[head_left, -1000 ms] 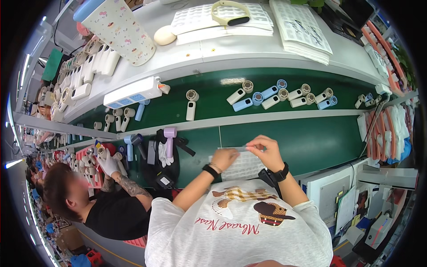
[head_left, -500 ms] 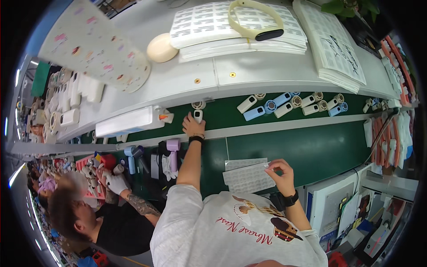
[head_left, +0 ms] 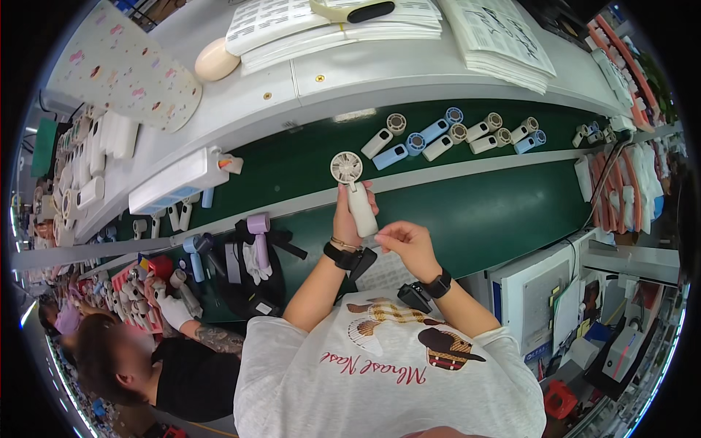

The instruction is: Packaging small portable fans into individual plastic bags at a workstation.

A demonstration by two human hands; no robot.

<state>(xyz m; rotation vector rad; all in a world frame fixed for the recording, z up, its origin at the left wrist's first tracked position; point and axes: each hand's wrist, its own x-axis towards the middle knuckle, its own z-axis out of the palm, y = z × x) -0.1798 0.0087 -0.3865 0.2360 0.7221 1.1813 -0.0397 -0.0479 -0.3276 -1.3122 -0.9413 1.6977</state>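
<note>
My left hand (head_left: 349, 223) is wrapped around the handle of a cream handheld fan (head_left: 361, 208). Its round grille faces up and away from me, and its handle end points toward my right hand (head_left: 406, 242). With thumb and forefinger pinched, my right hand is at the bottom end of that handle. A small sticker seems to be between these fingertips, mostly hidden now. Below my hands lies a pale sheet of small labels (head_left: 383, 273) on the green bench, partly covered by my wrists.
Several cream and blue fans (head_left: 438, 149) lie in pairs on the green strip (head_left: 292, 157) beyond a metal rail. A grey shelf (head_left: 255, 91) with stacked label sheets (head_left: 343, 40) overhangs it. At left, a co-worker (head_left: 193, 379) wears white gloves, near a purple fan (head_left: 258, 226).
My left hand has picked up the cream fan from the far strip and brought it back toward me. My right hand has moved left and up from the label sheet to the fan's handle end.
</note>
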